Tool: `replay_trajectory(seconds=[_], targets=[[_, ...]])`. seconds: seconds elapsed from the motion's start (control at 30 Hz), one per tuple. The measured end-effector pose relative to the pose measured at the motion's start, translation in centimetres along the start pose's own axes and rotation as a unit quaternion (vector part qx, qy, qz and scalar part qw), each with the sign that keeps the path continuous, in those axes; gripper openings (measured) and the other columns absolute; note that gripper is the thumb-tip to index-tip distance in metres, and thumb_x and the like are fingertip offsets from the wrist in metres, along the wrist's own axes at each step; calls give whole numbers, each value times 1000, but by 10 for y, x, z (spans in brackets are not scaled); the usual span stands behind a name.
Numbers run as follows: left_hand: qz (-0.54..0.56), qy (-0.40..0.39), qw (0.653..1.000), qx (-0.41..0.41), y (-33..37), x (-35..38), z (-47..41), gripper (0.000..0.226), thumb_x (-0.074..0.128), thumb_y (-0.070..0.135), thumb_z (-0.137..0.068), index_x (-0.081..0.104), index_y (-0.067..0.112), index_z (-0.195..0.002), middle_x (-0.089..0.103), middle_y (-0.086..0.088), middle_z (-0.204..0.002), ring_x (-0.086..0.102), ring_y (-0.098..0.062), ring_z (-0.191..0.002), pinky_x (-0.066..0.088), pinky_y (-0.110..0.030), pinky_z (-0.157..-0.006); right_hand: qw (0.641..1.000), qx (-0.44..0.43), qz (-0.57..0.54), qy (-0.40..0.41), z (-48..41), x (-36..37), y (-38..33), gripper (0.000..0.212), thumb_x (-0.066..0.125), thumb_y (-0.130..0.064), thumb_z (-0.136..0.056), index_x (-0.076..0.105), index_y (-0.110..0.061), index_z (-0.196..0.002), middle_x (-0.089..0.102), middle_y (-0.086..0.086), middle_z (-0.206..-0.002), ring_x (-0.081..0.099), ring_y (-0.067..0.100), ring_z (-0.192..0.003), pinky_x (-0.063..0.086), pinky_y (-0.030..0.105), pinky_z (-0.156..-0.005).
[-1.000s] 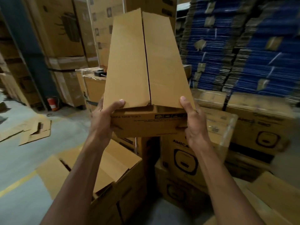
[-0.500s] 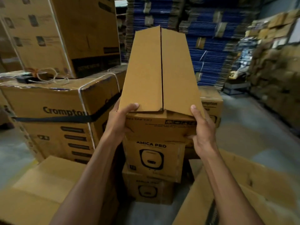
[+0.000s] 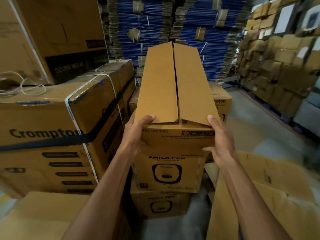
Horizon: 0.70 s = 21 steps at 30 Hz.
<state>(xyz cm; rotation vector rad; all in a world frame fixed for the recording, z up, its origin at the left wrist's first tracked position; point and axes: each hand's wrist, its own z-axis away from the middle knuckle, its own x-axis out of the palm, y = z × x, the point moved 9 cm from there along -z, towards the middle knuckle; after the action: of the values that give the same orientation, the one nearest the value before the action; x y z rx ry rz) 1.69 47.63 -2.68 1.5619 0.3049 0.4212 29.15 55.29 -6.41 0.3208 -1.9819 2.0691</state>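
Observation:
I hold a long brown cardboard box (image 3: 174, 87) out in front of me, its two top flaps folded down and meeting along a middle seam. My left hand (image 3: 136, 132) grips its near left corner, thumb pressing on the left flap. On the near right corner, my right hand (image 3: 220, 141) grips the box with its thumb on the right flap. The near end face carries upside-down print. Below it stands a stack of Amica Pro boxes (image 3: 169, 172).
A big strapped Crompton carton (image 3: 52, 132) stands at left with another carton (image 3: 48, 32) on top. Bundles of flat blue cardboard (image 3: 155, 23) fill the back. Stacked boxes (image 3: 277, 63) line the right wall. Flattened cardboard (image 3: 270, 196) lies at lower right, an aisle of floor (image 3: 256, 122) beyond.
My view has swung right, from the floor and open cartons to the Crompton cartons and aisle. The box stays in both hands and sits lower in view, over the Amica Pro stack.

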Motion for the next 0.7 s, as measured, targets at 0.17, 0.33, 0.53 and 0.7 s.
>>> replay_trajectory(seconds=[0.17, 0.33, 0.53, 0.7], targets=[[-14, -6, 1000, -24, -14, 2, -31, 57, 69, 40, -89, 52, 47, -142, 63, 3, -128, 61, -25, -110, 60, -61, -75, 999, 18, 20, 17, -24, 4, 18, 96, 77, -73, -57, 52, -43, -144, 51, -4, -150, 45, 34, -139, 48, 72, -83], [-16, 5, 998, -65, -27, 12, -58, 71, 73, 49, -75, 51, 45, -143, 61, 2, -129, 59, -29, -112, 58, -65, -72, 998, 41, 41, 18, -68, 3, 29, 64, 72, -60, -84, 54, -42, -143, 50, -4, -150, 41, 34, -141, 44, 78, -88], [-13, 19, 995, -101, -37, 22, -95, 64, 75, 50, -73, 57, 43, -134, 64, -4, -124, 59, -34, -111, 55, -71, -69, 995, 70, 71, 4, -111, 13, 34, 69, 71, -65, -80, 52, -44, -143, 46, -4, -153, 40, 36, -141, 47, 77, -81], [-31, 20, 993, -114, -41, 30, -117, 42, 73, 45, -82, 56, 47, -121, 63, -3, -123, 58, -33, -109, 57, -69, -62, 990, 99, 97, 5, -132, 16, 45, 82, 71, -70, -76, 44, -44, -149, 40, -1, -157, 39, 40, -141, 51, 72, -70]])
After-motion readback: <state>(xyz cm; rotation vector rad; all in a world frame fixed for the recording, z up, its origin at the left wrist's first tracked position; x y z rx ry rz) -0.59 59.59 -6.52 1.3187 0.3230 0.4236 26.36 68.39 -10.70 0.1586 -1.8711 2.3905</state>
